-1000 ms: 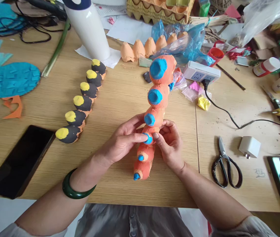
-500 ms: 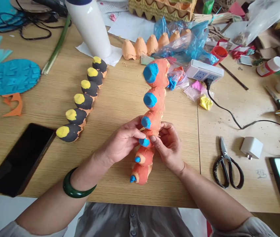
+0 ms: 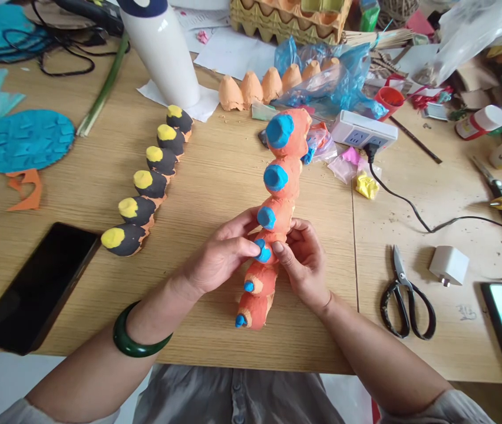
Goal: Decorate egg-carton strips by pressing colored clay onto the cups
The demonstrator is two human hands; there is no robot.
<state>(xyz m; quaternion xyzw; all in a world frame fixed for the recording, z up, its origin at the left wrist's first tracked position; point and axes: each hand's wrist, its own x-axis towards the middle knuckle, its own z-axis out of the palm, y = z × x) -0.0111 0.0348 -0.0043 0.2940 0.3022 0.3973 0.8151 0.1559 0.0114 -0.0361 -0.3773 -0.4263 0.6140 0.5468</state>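
Between my hands is an egg-carton strip point(image 3: 284, 206) covered in orange clay, its several bumps tipped with blue clay. The two nearest bumps carry only small blue lumps with bare carton around them. My left hand point(image 3: 220, 253) grips the strip's left side, its thumb pressing on the blue clay point(image 3: 263, 251) of the third bump from the near end. On the right side my right hand point(image 3: 303, 259) holds the strip, thumb in front and fingers curled behind it. To the left lies a second strip point(image 3: 150, 182) in black clay with yellow tips.
A plain carton strip point(image 3: 251, 89) lies at the back beside a blue plastic bag point(image 3: 343, 88). Scissors point(image 3: 403, 294), a white charger point(image 3: 449, 265) and a power strip point(image 3: 365, 131) with its cord are on the right. A black phone point(image 3: 36, 285) and white bottle point(image 3: 167, 56) stand left.
The orange strip's far end has tilted slightly to the right. My left thumb has shifted a little on the blue clay; both hands keep their hold.
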